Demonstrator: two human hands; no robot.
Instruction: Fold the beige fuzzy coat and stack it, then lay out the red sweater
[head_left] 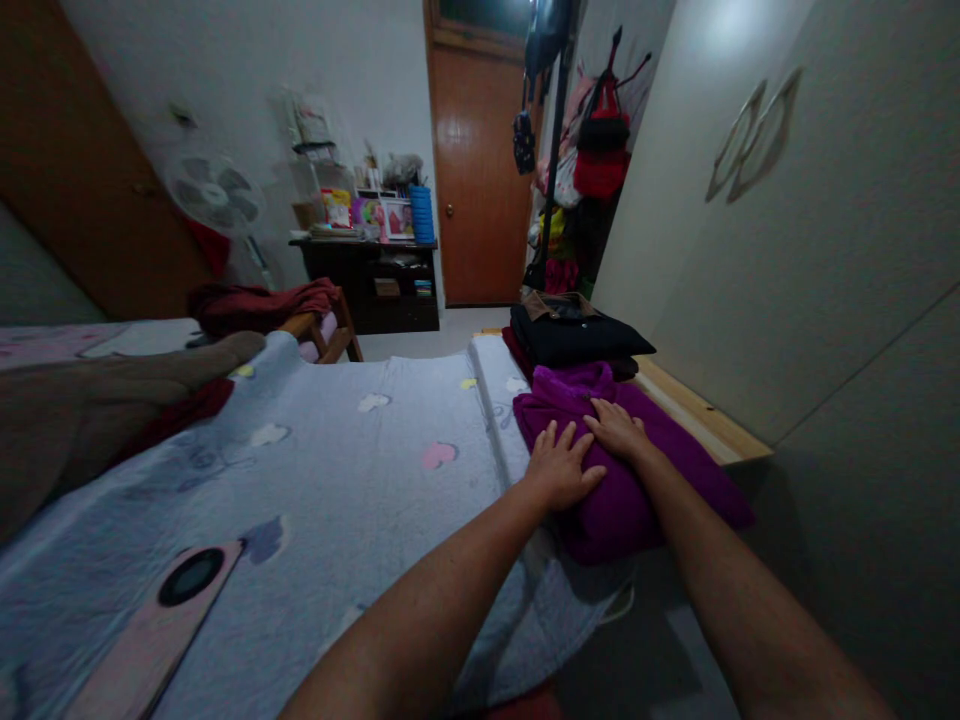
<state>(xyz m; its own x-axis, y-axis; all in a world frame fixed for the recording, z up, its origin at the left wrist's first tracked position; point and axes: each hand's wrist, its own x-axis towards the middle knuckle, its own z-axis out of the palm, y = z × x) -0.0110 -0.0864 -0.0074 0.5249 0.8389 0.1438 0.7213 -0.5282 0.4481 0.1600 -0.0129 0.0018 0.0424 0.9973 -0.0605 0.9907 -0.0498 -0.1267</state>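
Observation:
A folded purple garment (pixel 611 515) with a collar lies at the right edge of the bed. Flat on its left part rests my left hand (pixel 561 466), fingers spread. My right hand (pixel 616 430) presses on the same garment near the collar, its fingers stretched out. Neither hand grips the cloth. Just beyond the collar sits a stack of folded dark clothes (pixel 574 335), with a brown collar showing on top.
A light blue patterned sheet (pixel 337 440) covers the bed. A pink phone (pixel 161 630) lies at the lower left, near a heap of brown clothing (pixel 112 410). The pale wardrobe (pixel 810 220) stands close on the right, beside the wooden bed edge (pixel 701 415).

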